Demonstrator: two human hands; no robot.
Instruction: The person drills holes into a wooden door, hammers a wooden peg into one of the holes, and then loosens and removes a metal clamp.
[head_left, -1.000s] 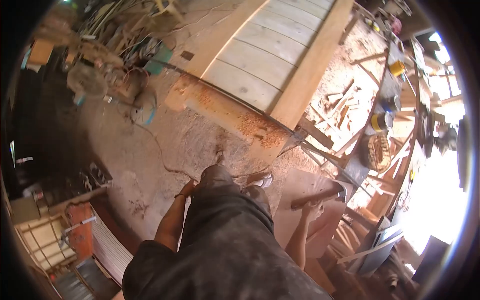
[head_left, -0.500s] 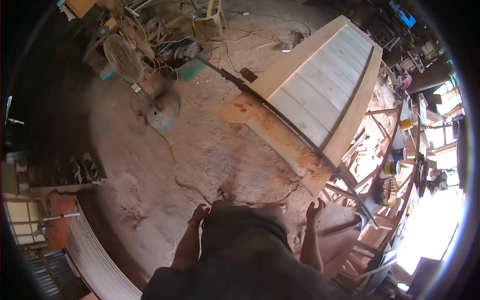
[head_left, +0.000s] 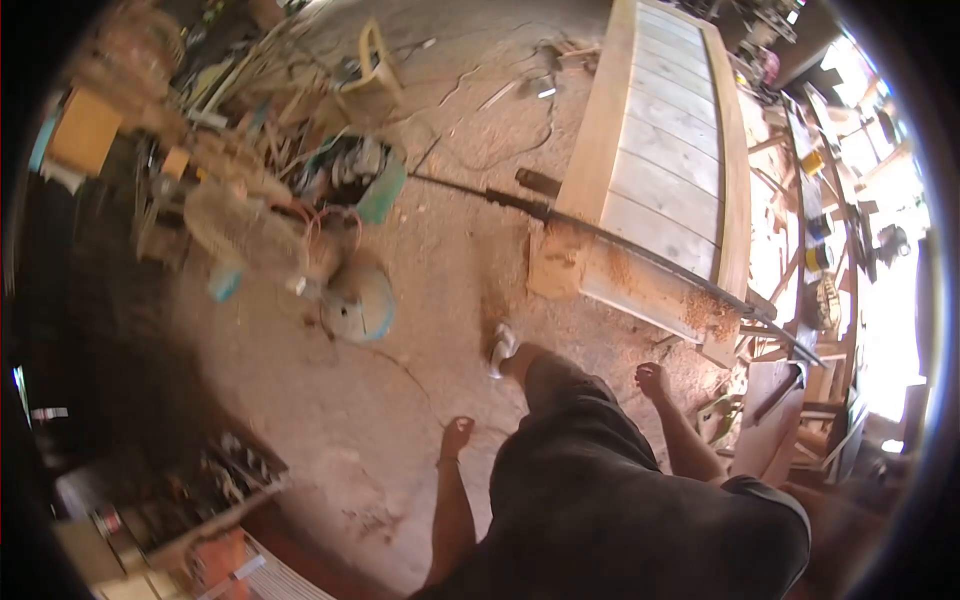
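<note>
While I watch through the head camera, both arms hang loose at the person's sides, as suits someone on their feet with nothing to carry. The left hand (head_left: 457,437) is empty, fingers slack and lightly curled, over bare dirt floor. The right hand (head_left: 651,380) is likewise empty and loosely curled, near the close corner of the wooden panel (head_left: 660,170). That panel lies flat and raised off the ground, I judge to bring it to working height. One long bar clamp (head_left: 640,258) crosses its near end, apparently to press the boards together, with sawdust (head_left: 700,312) heaped by it. I count two hands, one sandalled foot (head_left: 503,348) set forward, one panel with two long side rails, one clamp, one floor fan (head_left: 250,235), one plastic chair (head_left: 375,70) and three tins (head_left: 818,258) on the bench to the right.
</note>
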